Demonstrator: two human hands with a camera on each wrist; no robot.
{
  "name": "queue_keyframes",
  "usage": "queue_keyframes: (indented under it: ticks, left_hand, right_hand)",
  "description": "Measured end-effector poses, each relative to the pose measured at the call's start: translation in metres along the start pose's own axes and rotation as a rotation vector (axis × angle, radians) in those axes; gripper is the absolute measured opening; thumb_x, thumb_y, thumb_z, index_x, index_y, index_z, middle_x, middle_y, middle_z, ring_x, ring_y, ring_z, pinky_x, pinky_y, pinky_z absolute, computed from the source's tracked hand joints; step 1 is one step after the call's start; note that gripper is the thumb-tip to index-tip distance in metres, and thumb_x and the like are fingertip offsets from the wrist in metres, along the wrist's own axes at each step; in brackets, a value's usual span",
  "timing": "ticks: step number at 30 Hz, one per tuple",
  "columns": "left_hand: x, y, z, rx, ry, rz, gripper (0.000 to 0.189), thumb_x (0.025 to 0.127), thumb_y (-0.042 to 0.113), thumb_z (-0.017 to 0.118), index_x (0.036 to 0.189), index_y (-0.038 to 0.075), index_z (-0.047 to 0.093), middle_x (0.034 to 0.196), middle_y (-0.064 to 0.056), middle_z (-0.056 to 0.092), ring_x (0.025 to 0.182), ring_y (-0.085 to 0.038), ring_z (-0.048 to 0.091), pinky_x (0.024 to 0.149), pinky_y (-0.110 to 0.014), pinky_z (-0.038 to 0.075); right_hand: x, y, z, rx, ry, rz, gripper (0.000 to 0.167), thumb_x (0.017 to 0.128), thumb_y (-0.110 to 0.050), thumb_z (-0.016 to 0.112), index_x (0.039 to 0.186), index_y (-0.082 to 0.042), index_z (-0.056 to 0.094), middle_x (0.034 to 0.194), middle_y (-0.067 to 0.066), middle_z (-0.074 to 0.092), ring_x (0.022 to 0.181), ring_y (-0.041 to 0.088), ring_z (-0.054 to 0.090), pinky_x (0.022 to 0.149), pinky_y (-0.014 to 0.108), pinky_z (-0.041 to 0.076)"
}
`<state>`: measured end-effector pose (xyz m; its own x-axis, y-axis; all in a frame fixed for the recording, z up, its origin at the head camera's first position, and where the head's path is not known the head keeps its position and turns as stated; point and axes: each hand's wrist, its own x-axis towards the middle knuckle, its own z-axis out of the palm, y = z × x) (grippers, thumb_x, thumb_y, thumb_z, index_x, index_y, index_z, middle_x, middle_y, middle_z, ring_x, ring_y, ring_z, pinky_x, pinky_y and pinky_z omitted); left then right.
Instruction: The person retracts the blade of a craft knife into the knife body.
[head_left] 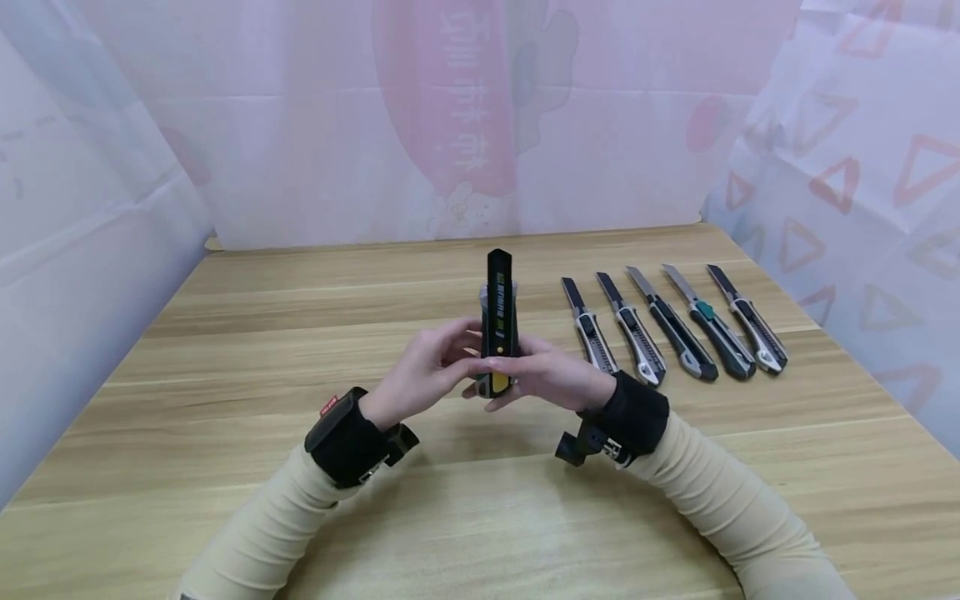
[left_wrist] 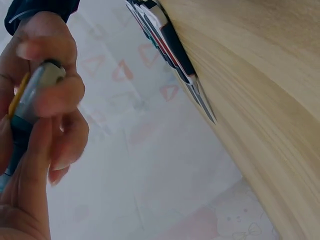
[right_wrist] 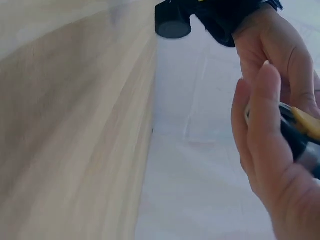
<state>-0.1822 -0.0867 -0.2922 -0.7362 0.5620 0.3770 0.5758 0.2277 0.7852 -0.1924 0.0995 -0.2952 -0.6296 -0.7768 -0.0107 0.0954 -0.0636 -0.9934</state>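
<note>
1. Beige sleeves [head_left: 270, 521] come nearest in the head view; beyond them, left hand [head_left: 423, 367] and right hand [head_left: 558, 375] together grasp a black printed tool [head_left: 499, 304] above the middle of the bench [head_left: 187, 400]. Five knives [head_left: 673, 329] lie to its right, blades pointing far.
2. Left wrist view: blurred fingers wrap a grey-and-teal handle [left_wrist: 30, 102], with a yellow strip [left_wrist: 19, 95] alongside.
3. Right wrist view: right-hand fingers curl round the handle; a black wrist camera [right_wrist: 172, 20] shows beyond.
</note>
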Motion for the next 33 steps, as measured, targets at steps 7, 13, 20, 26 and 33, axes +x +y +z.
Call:
queue_keyframes:
  ticks: [7, 13, 20, 26, 33]
  left_hand:
    - [0.0, -0.003, 0.001, -0.005, 0.107, -0.073, 0.043, 0.077, 0.003, 0.059, 0.116, 0.005, 0.042, 0.098, -0.015, 0.061, 0.074, -0.016, 0.064, 0.062, -0.022, 0.052]
    - [-0.001, 0.0, 0.007, 0.119, 0.226, -0.183, 0.077, 0.069, 0.018, 0.071, 0.131, 0.01, 0.025, 0.111, -0.01, 0.05, 0.075, -0.021, 0.062, 0.056, -0.019, 0.051]
    - [-0.002, 0.0, 0.028, 0.406, 0.234, -0.137, 0.074, 0.071, 0.024, 0.068, 0.13, 0.003, 0.028, 0.114, -0.009, 0.051, 0.082, -0.015, 0.057, 0.059, -0.02, 0.049]
    - [-0.004, -0.003, 0.034, 0.531, 0.278, -0.092, 0.045, 0.071, 0.021, 0.068, 0.11, 0.006, 0.049, 0.092, -0.005, 0.059, 0.071, -0.011, 0.054, 0.06, -0.023, 0.047]
    - [-0.006, -0.001, 0.03, 0.584, 0.267, -0.082, 0.038, 0.069, 0.015, 0.067, 0.102, 0.003, 0.053, 0.083, -0.005, 0.059, 0.064, -0.012, 0.054, 0.054, -0.022, 0.044]
  right_hand:
    - [0.002, -0.001, -0.007, -0.357, 0.311, -0.071, 0.037, 0.087, -0.023, 0.05, 0.121, -0.008, 0.045, 0.114, 0.014, 0.05, 0.09, 0.024, 0.059, 0.067, 0.038, 0.052]
    - [0.006, 0.005, -0.007, -0.381, 0.397, -0.031, 0.027, 0.085, -0.019, 0.052, 0.107, -0.002, 0.05, 0.1, 0.016, 0.054, 0.08, 0.021, 0.061, 0.059, 0.037, 0.053]
    - [0.01, 0.014, -0.002, -0.346, 0.411, -0.007, 0.029, 0.085, -0.018, 0.053, 0.106, 0.001, 0.048, 0.099, 0.02, 0.053, 0.069, 0.016, 0.061, 0.058, 0.036, 0.053]
    - [0.012, 0.019, 0.004, -0.323, 0.389, -0.003, 0.028, 0.084, -0.016, 0.054, 0.103, 0.004, 0.048, 0.092, 0.017, 0.053, 0.065, 0.014, 0.061, 0.057, 0.037, 0.053]
    - [0.013, 0.019, 0.01, -0.327, 0.366, 0.012, 0.027, 0.085, -0.014, 0.053, 0.103, 0.005, 0.046, 0.09, 0.015, 0.053, 0.069, 0.013, 0.059, 0.06, 0.037, 0.053]
